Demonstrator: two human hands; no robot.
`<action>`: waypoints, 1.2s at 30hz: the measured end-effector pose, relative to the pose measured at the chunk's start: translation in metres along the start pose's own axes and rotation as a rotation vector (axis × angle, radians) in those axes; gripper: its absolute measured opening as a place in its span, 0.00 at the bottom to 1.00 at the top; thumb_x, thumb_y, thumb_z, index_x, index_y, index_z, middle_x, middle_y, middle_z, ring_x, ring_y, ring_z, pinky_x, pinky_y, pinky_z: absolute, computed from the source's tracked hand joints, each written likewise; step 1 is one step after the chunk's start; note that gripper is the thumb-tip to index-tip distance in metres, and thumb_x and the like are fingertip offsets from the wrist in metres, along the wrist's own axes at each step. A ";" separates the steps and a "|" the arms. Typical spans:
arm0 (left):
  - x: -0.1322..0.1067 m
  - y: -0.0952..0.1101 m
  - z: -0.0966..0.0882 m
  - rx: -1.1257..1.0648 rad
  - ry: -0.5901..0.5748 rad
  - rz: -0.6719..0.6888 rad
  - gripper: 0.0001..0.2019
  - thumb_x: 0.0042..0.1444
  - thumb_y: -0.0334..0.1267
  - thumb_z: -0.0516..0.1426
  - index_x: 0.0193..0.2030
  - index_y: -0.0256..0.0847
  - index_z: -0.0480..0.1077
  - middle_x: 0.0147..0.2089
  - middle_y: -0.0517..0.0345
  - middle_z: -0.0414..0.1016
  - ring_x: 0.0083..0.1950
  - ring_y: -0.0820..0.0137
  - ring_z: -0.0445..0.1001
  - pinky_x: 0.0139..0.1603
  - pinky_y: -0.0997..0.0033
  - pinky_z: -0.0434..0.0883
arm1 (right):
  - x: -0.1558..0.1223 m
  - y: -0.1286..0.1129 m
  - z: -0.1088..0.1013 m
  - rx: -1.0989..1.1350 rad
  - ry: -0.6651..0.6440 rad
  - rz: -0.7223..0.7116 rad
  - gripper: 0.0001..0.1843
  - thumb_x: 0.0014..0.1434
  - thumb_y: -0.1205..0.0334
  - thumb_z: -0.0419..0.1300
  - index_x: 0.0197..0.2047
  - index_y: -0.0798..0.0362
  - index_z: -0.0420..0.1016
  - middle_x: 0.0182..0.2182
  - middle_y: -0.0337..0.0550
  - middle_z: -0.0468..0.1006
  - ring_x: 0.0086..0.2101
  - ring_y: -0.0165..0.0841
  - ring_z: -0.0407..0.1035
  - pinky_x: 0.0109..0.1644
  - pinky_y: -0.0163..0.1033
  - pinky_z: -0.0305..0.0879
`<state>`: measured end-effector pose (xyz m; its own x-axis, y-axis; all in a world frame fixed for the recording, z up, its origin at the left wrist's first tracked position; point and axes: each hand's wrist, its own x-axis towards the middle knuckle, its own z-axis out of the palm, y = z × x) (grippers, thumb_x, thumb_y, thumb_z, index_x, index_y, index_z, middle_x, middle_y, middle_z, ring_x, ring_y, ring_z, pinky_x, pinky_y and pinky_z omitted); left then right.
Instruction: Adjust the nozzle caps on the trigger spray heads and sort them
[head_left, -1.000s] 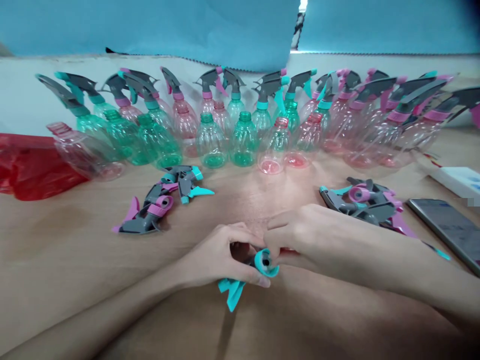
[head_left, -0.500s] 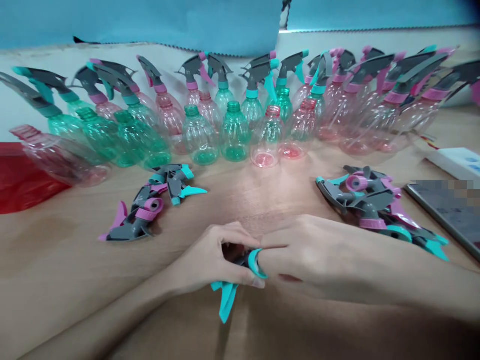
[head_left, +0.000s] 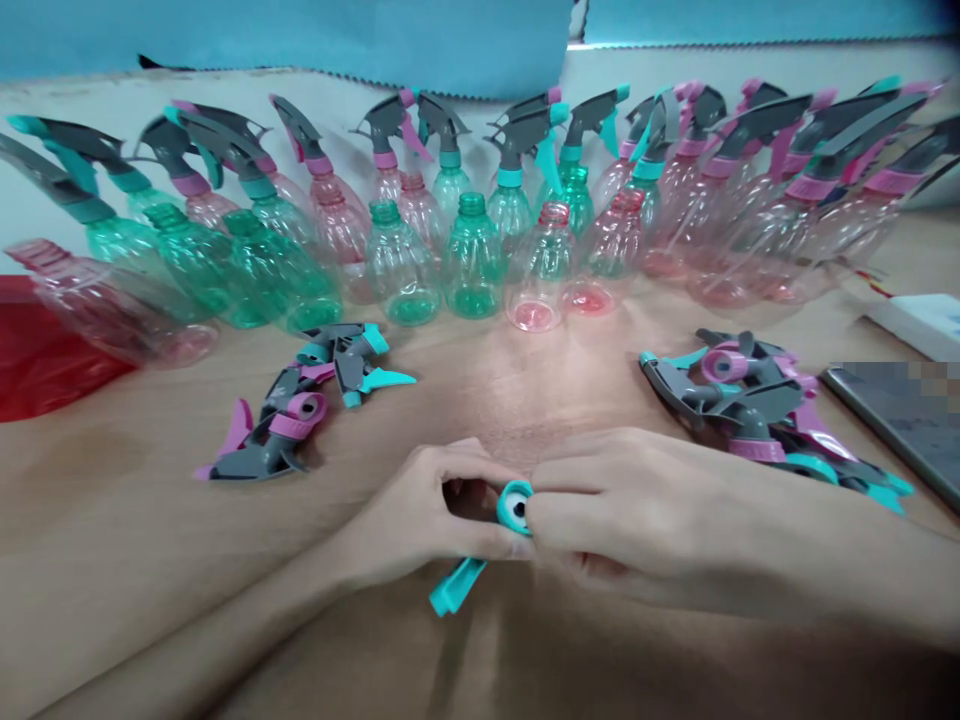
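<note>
My left hand (head_left: 435, 505) is closed round a grey and teal spray trigger head (head_left: 487, 530). Its teal collar faces me and its teal lever sticks out below my fingers. My right hand (head_left: 622, 510) pinches at the collar with thumb and fingertips pressed together. Both hands rest low over the wooden table (head_left: 150, 560), near its front middle.
A pile of trigger heads (head_left: 300, 410) lies to the left and another pile (head_left: 757, 410) to the right. Several green and pink bottles (head_left: 472, 260), some capped, stand in rows behind. A red bag (head_left: 37, 370) lies far left, a phone (head_left: 900, 415) far right.
The trigger head has turned in my hands, so its collar opening now faces me again. The camera view shifted slightly upward. Both hands stay together at the same spot.
</note>
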<state>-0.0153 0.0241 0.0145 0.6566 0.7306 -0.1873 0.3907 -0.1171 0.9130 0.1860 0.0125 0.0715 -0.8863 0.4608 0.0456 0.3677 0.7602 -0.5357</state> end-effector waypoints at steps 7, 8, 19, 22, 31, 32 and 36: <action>0.001 0.002 0.001 0.013 0.005 0.047 0.13 0.45 0.39 0.67 0.40 0.46 0.78 0.29 0.63 0.66 0.34 0.71 0.64 0.33 0.74 0.60 | -0.004 0.005 0.004 -0.060 -0.020 0.046 0.12 0.56 0.77 0.48 0.32 0.54 0.70 0.27 0.37 0.71 0.25 0.27 0.60 0.28 0.34 0.55; 0.001 0.002 0.000 0.019 0.004 0.044 0.13 0.45 0.39 0.67 0.39 0.46 0.78 0.29 0.63 0.67 0.34 0.71 0.64 0.33 0.74 0.60 | -0.004 0.006 0.005 -0.073 -0.005 0.041 0.12 0.55 0.77 0.49 0.32 0.54 0.69 0.27 0.37 0.70 0.25 0.27 0.59 0.29 0.34 0.54; 0.001 0.002 0.001 0.091 0.020 0.041 0.10 0.46 0.45 0.65 0.33 0.44 0.78 0.31 0.60 0.70 0.36 0.67 0.66 0.38 0.69 0.65 | -0.005 0.009 0.001 -0.086 0.097 -0.028 0.09 0.55 0.77 0.53 0.31 0.54 0.67 0.28 0.37 0.67 0.29 0.28 0.60 0.31 0.34 0.55; 0.001 0.002 0.000 0.114 0.042 0.035 0.11 0.46 0.44 0.65 0.36 0.43 0.78 0.32 0.60 0.70 0.36 0.67 0.67 0.39 0.68 0.66 | -0.005 0.010 0.004 -0.137 0.132 -0.041 0.09 0.55 0.77 0.53 0.32 0.55 0.67 0.28 0.38 0.67 0.30 0.29 0.60 0.32 0.34 0.55; 0.001 0.001 0.000 0.096 0.033 0.009 0.12 0.47 0.41 0.65 0.39 0.42 0.76 0.32 0.61 0.68 0.36 0.69 0.66 0.35 0.71 0.63 | -0.002 0.008 0.009 -0.204 0.060 -0.024 0.10 0.59 0.76 0.50 0.35 0.55 0.69 0.31 0.40 0.73 0.32 0.30 0.64 0.33 0.36 0.56; 0.001 0.001 0.000 0.088 0.038 0.002 0.12 0.46 0.40 0.65 0.39 0.42 0.76 0.32 0.61 0.67 0.35 0.69 0.65 0.34 0.72 0.62 | -0.002 0.008 0.009 -0.209 0.057 -0.029 0.09 0.59 0.75 0.50 0.35 0.55 0.69 0.30 0.39 0.72 0.31 0.30 0.63 0.32 0.36 0.55; 0.000 0.001 0.001 0.060 0.049 -0.001 0.10 0.44 0.39 0.66 0.35 0.42 0.76 0.31 0.63 0.65 0.33 0.71 0.64 0.33 0.73 0.61 | -0.004 0.009 0.006 -0.196 0.067 -0.078 0.11 0.62 0.75 0.48 0.34 0.56 0.68 0.29 0.38 0.70 0.28 0.28 0.59 0.30 0.35 0.53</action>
<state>-0.0138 0.0236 0.0151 0.6243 0.7627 -0.1690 0.4304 -0.1553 0.8892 0.1909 0.0148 0.0609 -0.8958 0.4220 0.1399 0.3525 0.8660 -0.3547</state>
